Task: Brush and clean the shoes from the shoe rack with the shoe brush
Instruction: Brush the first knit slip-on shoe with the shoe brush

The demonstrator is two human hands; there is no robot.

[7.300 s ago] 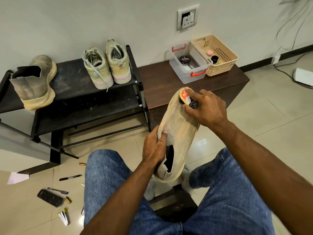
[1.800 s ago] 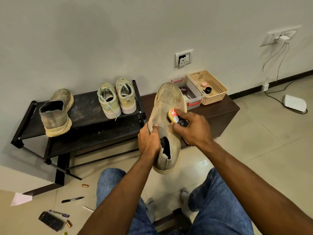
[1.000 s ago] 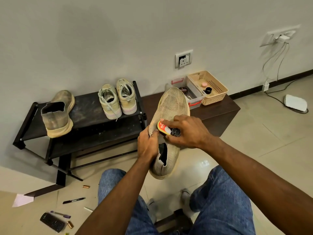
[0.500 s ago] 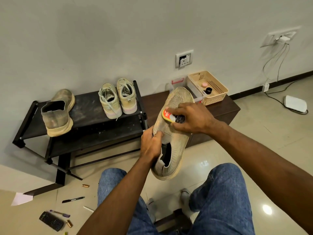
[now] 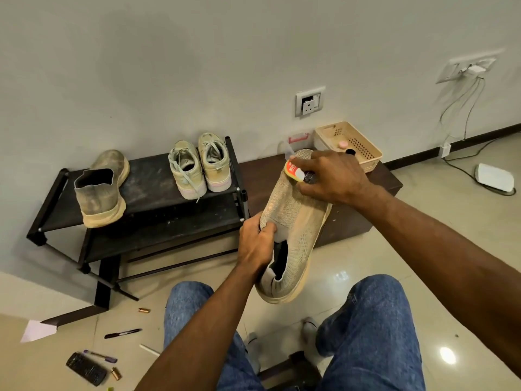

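Two hands at work: my left hand (image 5: 258, 244) grips the beige knit slip-on shoe (image 5: 293, 221) by its collar above my knees; my right hand (image 5: 331, 176) clasps the red-and-white shoe brush (image 5: 294, 171) against its toe.

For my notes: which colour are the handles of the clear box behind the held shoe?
Red; one handle of the clear box shows, in the head view.
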